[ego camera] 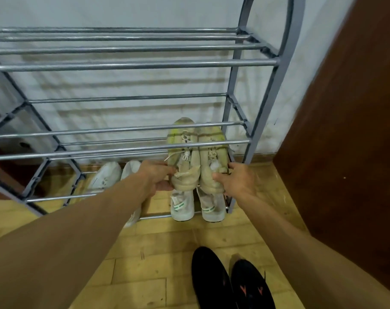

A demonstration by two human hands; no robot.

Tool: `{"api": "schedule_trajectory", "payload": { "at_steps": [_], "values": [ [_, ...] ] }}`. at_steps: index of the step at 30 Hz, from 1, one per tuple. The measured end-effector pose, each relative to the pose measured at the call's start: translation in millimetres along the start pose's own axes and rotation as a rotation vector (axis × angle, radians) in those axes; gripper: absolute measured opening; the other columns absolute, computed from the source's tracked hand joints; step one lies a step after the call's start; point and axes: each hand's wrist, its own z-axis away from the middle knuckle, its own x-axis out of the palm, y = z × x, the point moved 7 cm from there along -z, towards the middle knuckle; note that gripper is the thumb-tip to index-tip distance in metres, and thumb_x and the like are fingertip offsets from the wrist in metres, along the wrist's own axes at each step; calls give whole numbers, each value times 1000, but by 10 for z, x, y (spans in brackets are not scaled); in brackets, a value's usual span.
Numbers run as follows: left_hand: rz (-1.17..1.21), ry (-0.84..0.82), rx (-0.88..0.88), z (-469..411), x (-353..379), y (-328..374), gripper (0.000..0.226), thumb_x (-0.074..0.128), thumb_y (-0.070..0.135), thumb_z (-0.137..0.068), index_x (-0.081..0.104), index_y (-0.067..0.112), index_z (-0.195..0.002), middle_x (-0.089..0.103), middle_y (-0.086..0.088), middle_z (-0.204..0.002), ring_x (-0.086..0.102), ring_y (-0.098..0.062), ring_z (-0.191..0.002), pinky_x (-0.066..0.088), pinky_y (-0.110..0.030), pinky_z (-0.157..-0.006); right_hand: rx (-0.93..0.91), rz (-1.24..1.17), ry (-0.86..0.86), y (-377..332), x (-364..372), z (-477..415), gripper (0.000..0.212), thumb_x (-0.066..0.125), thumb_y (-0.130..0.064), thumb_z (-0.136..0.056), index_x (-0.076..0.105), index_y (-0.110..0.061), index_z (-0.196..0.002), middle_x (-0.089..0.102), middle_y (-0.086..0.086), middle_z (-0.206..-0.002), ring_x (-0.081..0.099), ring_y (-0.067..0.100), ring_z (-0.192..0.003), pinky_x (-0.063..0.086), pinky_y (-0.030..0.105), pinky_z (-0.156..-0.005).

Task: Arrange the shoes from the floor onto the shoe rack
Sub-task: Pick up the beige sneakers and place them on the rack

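A grey metal shoe rack [131, 63] with several tiers of bars stands against the white wall. A pair of beige sneakers lies side by side on a lower tier at the right, toes toward the wall. My left hand [155, 178] grips the heel of the left beige sneaker [185, 162]. My right hand [235, 179] grips the heel of the right beige sneaker [210, 161]. On the bottom tier below them sits a white pair with green heel tabs [181, 207]. Another white pair [107, 177] sits further left on that tier.
A pair of black shoes [231, 282] with red marks rests on the wooden floor [158, 253] near me. A dark brown wooden panel [345, 130] stands close on the right of the rack. The upper tiers hold nothing.
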Motion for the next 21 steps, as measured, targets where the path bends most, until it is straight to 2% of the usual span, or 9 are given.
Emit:
{"api": "schedule_trajectory", "payload": {
  "at_steps": [3,5,9,11,14,16,18,20,21],
  "values": [
    [-24,4,-18,-117,93,-76,15,63,-2,-87,62,6,-100,62,-11,-82,63,-26,-72,58,-36,-58,-5,82,29,49,41,-125,36,71,-31,-84,67,-12,-114,69,9,-110,63,30,-107,53,39,-89],
    [-29,39,-10,-119,118,-108,6,60,2,-90,59,6,-85,58,-9,-74,59,-22,-66,54,-34,-59,-14,106,29,77,60,-160,31,67,-34,-86,67,-14,-110,69,8,-109,63,29,-106,53,40,-87],
    [-88,49,25,-29,162,-128,23,55,7,-93,53,11,-71,55,-8,-72,52,-16,-61,46,-29,-57,-39,63,-24,126,62,-78,33,58,-34,-92,62,-14,-117,66,8,-116,59,28,-109,50,40,-92],
    [-108,12,30,107,183,-142,17,56,13,-93,56,10,-76,59,-8,-81,53,-18,-69,44,-27,-58,-59,74,-94,136,41,48,37,56,-31,-93,57,-17,-128,63,5,-121,57,26,-113,48,36,-93],
    [-164,-19,56,402,206,-181,12,57,18,-92,55,11,-101,54,-10,-103,50,-20,-81,44,-32,-77,-37,104,-189,256,-60,314,44,57,-24,-92,50,-13,-134,62,10,-118,59,28,-107,51,41,-87],
    [-253,-20,110,658,232,-189,16,55,19,-93,54,10,-107,52,-9,-104,47,-18,-73,42,-34,-78,0,131,-241,406,-158,525,40,56,-18,-91,53,-6,-129,61,16,-122,60,33,-108,51,47,-90],
    [-324,-67,157,983,311,-236,17,55,19,-93,57,9,-107,52,-7,-102,48,-21,-82,42,-33,-77,53,160,-285,568,-274,784,45,56,-18,-92,50,-5,-135,58,14,-130,59,30,-110,50,45,-93],
    [-375,-129,155,1387,414,-369,9,56,17,-91,58,9,-88,52,-8,-90,49,-23,-88,45,-35,-77,103,164,-311,735,-426,1076,52,58,-20,-92,44,-9,-141,55,11,-134,57,28,-115,51,43,-97],
    [-407,-151,148,1608,468,-468,14,56,16,-90,55,12,-77,53,-6,-84,51,-24,-87,47,-36,-78,124,163,-324,832,-509,1220,53,57,-20,-93,43,-9,-142,54,12,-134,57,28,-116,51,43,-97]
  ]
}}
